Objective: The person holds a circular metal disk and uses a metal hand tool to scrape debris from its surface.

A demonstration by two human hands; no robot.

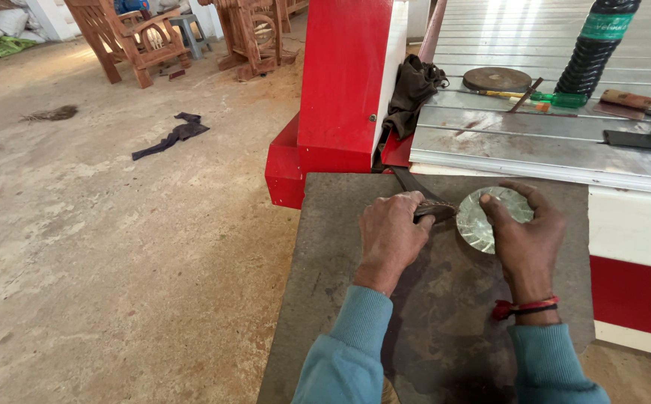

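My left hand (390,232) is closed around the handle of a dark metal wrench (413,188), whose head meets the left edge of a round, shiny metal disc (484,215). The disc lies flat on a dark grey board (325,299). My right hand (524,236) cups the disc from the right and front, with thumb and fingers curled over its rim. Both arms wear teal sleeves, and a red thread band circles the right wrist.
Behind the board stands a red and white machine (344,82) with a slatted metal bed (535,142) carrying a round plate (497,78), a green-handled screwdriver (557,99), a black ribbed hose (598,45) and a dark rag (411,90). Wooden chairs (135,37) stand on the dusty concrete floor at the left.
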